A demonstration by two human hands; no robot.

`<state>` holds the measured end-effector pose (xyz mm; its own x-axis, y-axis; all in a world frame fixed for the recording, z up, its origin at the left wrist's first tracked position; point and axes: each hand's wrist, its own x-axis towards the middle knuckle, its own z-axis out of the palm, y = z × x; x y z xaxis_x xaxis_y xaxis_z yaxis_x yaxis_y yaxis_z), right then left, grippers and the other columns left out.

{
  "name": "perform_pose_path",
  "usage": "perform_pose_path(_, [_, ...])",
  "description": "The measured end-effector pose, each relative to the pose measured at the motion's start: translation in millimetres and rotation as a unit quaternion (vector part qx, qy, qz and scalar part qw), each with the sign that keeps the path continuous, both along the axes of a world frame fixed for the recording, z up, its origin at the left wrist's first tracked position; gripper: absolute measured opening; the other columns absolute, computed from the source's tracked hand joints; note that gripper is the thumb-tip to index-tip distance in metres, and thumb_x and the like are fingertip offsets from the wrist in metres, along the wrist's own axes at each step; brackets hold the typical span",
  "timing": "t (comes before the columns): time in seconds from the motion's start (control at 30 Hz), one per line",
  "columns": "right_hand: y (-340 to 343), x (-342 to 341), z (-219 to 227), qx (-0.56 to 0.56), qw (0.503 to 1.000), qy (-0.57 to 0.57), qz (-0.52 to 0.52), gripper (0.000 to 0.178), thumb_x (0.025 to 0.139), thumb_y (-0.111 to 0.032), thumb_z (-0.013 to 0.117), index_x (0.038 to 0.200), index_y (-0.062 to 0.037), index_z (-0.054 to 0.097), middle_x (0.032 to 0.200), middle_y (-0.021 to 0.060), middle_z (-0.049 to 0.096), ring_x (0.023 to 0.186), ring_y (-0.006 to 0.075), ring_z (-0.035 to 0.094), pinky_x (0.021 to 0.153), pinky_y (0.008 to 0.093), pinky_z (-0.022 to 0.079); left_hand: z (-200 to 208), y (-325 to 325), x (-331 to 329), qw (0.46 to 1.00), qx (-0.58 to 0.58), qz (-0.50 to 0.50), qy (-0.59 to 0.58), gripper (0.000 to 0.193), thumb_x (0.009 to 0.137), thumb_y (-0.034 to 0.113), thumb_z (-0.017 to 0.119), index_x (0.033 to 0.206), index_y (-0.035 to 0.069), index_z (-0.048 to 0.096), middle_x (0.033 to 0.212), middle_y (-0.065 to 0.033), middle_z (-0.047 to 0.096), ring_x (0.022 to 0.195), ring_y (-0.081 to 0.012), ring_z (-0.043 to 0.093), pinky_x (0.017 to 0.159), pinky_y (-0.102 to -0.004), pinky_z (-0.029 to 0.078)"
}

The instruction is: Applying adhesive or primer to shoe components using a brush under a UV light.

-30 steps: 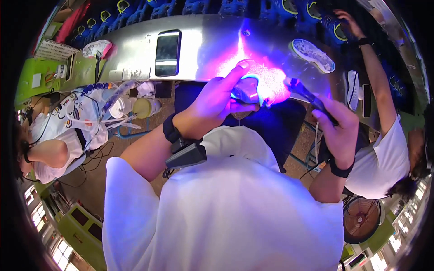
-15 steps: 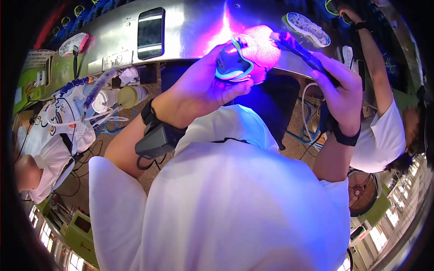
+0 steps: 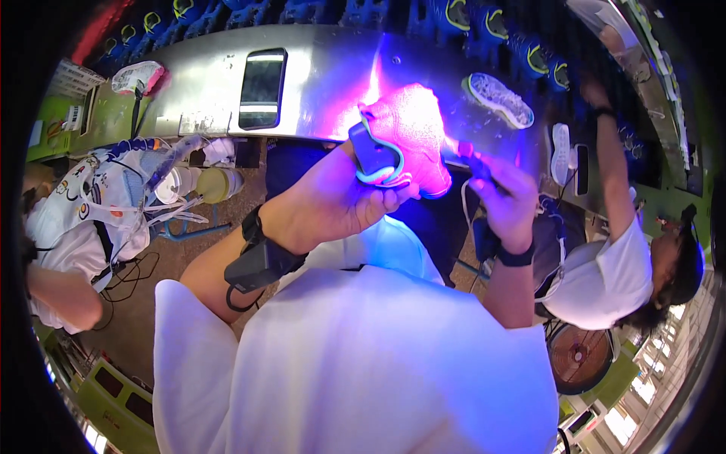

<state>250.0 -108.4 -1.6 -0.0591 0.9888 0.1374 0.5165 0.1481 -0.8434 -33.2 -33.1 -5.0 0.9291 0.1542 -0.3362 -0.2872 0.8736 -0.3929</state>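
Note:
My left hand [image 3: 329, 193] is closed round a shoe upper [image 3: 416, 125] that glows pink under violet light. A dark block, apparently a last [image 3: 374, 153], fills its collar, which has a light teal edge. My right hand [image 3: 508, 198] grips a dark-handled brush [image 3: 470, 155]. The brush's tip meets or nearly meets the right side of the upper; glare hides the exact contact. Both hands are raised at the near edge of the metal table [image 3: 318, 83].
A phone [image 3: 262, 89] and a shoe sole [image 3: 499, 100] lie on the table. Dark shoes with yellow-green collars [image 3: 495, 24] line the far side. A co-worker [image 3: 605, 280] reaches in at right; another person [image 3: 72, 242] is at left, near pale tubs [image 3: 215, 184].
The upper has turned in my left hand, its toe swinging downward. My right hand and brush have moved left and closer to me. The view has shifted slightly.

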Motion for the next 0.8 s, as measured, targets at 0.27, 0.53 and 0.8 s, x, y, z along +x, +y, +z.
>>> perform_pose_path(0.27, [29.6,-1.7,7.4,-0.041,0.994,0.038,-0.092,0.040,0.091,-0.005,0.071,0.129,0.0036,0.064,0.104,0.0082,0.074,0.094,0.0137,0.068,0.085,0.0282,0.053,18.4,40.5,21.6,0.851,0.472,0.096,0.208,0.053,0.096,0.023,0.065,0.142,0.001,0.050,0.128,-0.0088,0.066,0.116,-0.0190,0.065,0.104,-0.0362,0.050])
perform_pose_path(0.53, [-3.4,0.0,0.4,0.015,0.999,-0.002,-0.044,0.035,0.083,-0.005,0.075,0.118,-0.0003,0.070,0.101,0.0182,0.072,0.090,0.0330,0.070,0.082,0.0338,0.054,41.3,69.7,27.4,0.617,0.685,0.123,0.367,0.079,0.077,0.008,0.085,0.145,-0.005,0.048,0.130,-0.0125,0.065,0.117,-0.0183,0.063,0.104,-0.0355,0.050])
perform_pose_path(0.8, [-8.8,43.7,-51.4,-0.058,0.983,0.082,-0.152,0.033,0.091,-0.002,0.069,0.123,0.0022,0.065,0.104,0.0090,0.071,0.094,0.0176,0.067,0.087,0.0298,0.052,9.6,168.8,32.6,0.342,0.765,-0.001,0.546,0.068,0.082,0.045,0.078,0.122,-0.009,0.066,0.103,-0.0237,0.074,0.100,-0.0305,0.073,0.090,-0.0383,0.056])
